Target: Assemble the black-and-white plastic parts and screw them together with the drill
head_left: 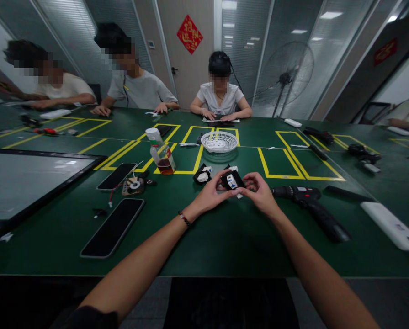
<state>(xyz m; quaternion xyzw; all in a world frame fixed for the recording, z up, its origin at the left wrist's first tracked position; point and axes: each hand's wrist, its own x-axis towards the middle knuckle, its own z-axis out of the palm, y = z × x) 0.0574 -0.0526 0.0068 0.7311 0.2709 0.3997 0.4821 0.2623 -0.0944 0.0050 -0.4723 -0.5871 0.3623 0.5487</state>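
Between my two hands is a small black piece [232,181] with a white and blue patch on its face; its exact kind I cannot make out. My left hand [215,188] grips its left side, thumb along the near edge. On the other side my right hand [258,192] closes on it with thumb and fingers. A bit of white sticks out below the piece near my right thumb. Just left of my left hand lies a crumpled black and white piece [203,175]. Close to my right hand, a black power drill [310,205] rests on its side.
A white plastic basket [219,142] and a bottle of dark liquid [162,153] stand beyond my hands. Phones [113,228], a small motor-like part [133,186] and a large framed panel [36,183] lie left. A white power bank-like case [392,225] lies right. Several people sit around the green table.
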